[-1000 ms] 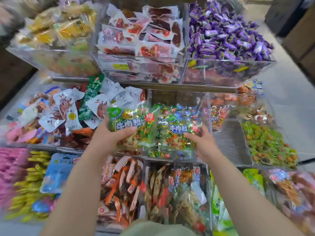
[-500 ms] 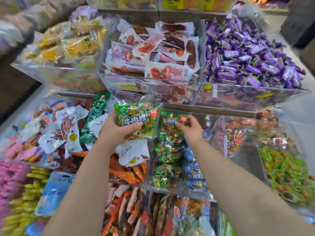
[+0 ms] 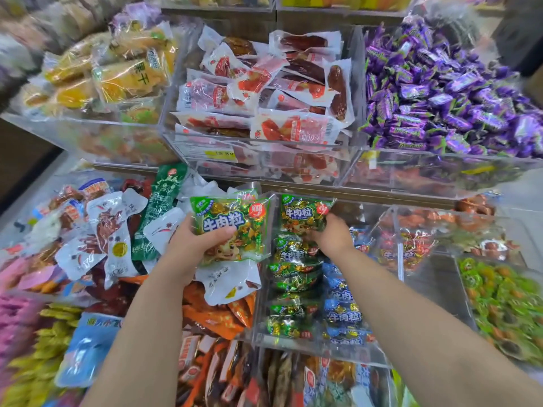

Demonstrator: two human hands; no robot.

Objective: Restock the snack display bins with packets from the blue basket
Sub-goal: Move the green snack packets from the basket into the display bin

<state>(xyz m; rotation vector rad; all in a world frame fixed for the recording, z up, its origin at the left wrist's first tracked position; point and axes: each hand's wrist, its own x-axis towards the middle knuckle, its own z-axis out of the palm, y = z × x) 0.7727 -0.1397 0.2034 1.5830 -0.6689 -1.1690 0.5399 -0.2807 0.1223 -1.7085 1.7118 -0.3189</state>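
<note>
Clear acrylic bin point(image 3: 293, 347), middle tier: green and blue packets stacked inside. Larger green packet point(image 3: 232, 227), just left of the bin's left wall: left hand point(image 3: 194, 245) grips it, thumb across the front. Smaller green packet point(image 3: 302, 214), at the bin's back edge: right hand point(image 3: 335, 236) grasps its lower right side, fingers curled.

Both bare forearms are extended forward. A glossy green plastic snack packet point(image 3: 235, 221) is gripped by the left hand point(image 3: 195, 242), thumb laid across its front; a second green plastic packet point(image 3: 302, 214) is gripped by the right hand point(image 3: 335, 235).
</note>
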